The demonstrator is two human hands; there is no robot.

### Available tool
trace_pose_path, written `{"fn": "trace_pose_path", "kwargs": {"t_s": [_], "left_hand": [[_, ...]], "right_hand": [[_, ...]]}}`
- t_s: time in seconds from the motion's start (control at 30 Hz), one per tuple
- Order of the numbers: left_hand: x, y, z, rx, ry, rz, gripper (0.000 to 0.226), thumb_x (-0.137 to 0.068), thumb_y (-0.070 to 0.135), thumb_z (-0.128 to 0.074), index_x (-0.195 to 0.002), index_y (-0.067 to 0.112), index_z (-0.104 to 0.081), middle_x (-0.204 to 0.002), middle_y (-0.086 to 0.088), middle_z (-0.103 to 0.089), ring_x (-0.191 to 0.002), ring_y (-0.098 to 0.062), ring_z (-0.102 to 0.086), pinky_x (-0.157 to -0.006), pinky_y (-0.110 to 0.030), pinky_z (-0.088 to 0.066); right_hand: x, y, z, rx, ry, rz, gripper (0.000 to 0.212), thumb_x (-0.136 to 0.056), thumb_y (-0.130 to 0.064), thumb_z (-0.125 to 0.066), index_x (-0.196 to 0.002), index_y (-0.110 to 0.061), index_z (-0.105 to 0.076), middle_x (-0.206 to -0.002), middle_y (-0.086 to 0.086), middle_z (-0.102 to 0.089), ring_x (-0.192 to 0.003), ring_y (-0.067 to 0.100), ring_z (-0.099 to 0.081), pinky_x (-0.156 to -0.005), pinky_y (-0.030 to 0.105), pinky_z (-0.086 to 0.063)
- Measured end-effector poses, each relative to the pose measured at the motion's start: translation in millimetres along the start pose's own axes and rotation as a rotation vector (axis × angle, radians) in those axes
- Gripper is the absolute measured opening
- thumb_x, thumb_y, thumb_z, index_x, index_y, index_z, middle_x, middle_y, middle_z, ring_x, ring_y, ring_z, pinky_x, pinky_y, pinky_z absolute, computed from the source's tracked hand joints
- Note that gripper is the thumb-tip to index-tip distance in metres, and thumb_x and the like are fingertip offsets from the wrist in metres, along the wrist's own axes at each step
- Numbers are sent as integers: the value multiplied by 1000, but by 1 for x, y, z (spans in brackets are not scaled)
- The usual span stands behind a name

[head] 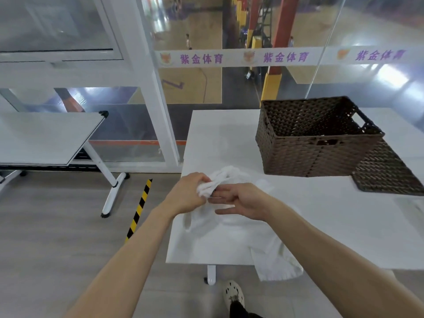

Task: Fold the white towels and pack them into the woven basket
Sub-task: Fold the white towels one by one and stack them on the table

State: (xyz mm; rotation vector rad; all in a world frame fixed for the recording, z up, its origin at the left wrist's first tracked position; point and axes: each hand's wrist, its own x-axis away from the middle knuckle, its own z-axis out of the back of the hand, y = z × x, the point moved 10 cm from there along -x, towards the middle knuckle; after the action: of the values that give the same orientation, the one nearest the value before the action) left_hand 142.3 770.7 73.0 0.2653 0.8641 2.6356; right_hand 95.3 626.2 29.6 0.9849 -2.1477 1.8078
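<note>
Fingers (203,179) of the left hand (188,195) curl tight round a bunched end of the towel (229,237). The right hand (246,203) holds its fingers (223,199) nearly straight, with the tips touching that same bunch. The rest of the towel lies spread on the table (344,226), left of the basket (316,143) and apart from it. One corner hangs over the table edge farthest from the basket. A flat woven panel (387,173) lies against the basket's right side.

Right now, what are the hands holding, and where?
The left hand grips the crumpled white cloth towel by its bunched top end; the right hand lies beside it, fingers straight.
</note>
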Motion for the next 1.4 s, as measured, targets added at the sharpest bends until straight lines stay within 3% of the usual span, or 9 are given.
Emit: {"fn": "trace_pose_path", "kwargs": {"t_s": [0.13, 0.27, 0.43, 0.73, 0.83, 1.0, 1.1, 1.23, 1.4], "left_hand": [[-2, 6, 17, 60, 63, 2, 25, -83, 11, -75, -100, 29, -76, -95, 18, -75, -89, -3, -67, -71, -22, -46], [-5, 42, 10, 80, -82, -88, 34, -79, 7, -77, -96, 37, -77, -98, 15, -77, -91, -5, -70, -75, -29, -55], [-12, 89, 11, 171, -76, -185, 62, -80, 10, -83, -128, 43, -59, -111, 10, -71, -96, -15, -69, -82, -29, -58], [-15, 42, -108, 935, -268, 298, 156, -52, 22, -110, -167, 54, -11, -166, 15, -33, -151, -19, -39, -120, -41, -42], [-41, 88, -148, 1079, -317, 260, 114, -70, 0, -96, -163, 37, -41, -160, -1, -52, -145, -30, -53, -120, -43, -46], [-88, 150, -154, 836, -32, 197, 26, -89, 16, -86, -113, 21, -81, -113, -1, -79, -111, -30, -73, -86, -38, -59], [-105, 192, -159, 853, 20, 176, 28, -88, 22, -89, -114, 23, -80, -110, 3, -81, -99, -16, -76, -76, -32, -60], [-113, 222, -205, 1014, -206, 299, 43, -93, 27, -84, -133, 15, -75, -128, -6, -79, -121, -26, -75, -105, -44, -58], [-137, 247, -216, 678, -281, 120, 28, -95, 30, -84, -121, 20, -80, -119, -3, -81, -117, -27, -75, -95, -43, -61]], "right_hand": [[30, -29, 56, 721, 460, 261, 26, -91, -17, -70, -117, -19, -74, -108, -3, -76, -103, 19, -73, -92, 41, -59], [39, -46, 57, 1199, 469, 402, 126, -54, -78, -82, -160, -29, -35, -158, -6, -45, -147, 16, -38, -122, 42, -34], [33, -52, 49, 961, 287, 409, 30, -81, -44, -85, -83, -23, -64, -77, -9, -61, -70, 10, -53, -63, 31, -38], [86, -61, 157, 784, 232, 523, 14, -94, -28, -78, -98, -28, -65, -94, -13, -70, -87, 10, -67, -79, 29, -52], [110, -56, 206, 729, 246, 468, 20, -98, -22, -76, -90, -34, -62, -86, -22, -68, -80, -1, -62, -73, 17, -46], [141, -32, 297, 423, 313, 336, 29, -89, -42, -81, -116, -37, -72, -111, -13, -79, -107, 14, -75, -94, 42, -60], [154, -24, 322, 206, 342, 322, 37, -92, -44, -83, -123, -25, -76, -115, -6, -81, -109, 18, -78, -93, 40, -62], [166, -17, 349, 31, 392, 341, 28, -98, -27, -78, -124, -15, -75, -117, 3, -81, -111, 24, -78, -95, 44, -62], [183, -8, 395, 269, 405, 202, 42, -79, -21, -90, -117, -18, -73, -112, 7, -80, -105, 26, -77, -91, 39, -60]]}}
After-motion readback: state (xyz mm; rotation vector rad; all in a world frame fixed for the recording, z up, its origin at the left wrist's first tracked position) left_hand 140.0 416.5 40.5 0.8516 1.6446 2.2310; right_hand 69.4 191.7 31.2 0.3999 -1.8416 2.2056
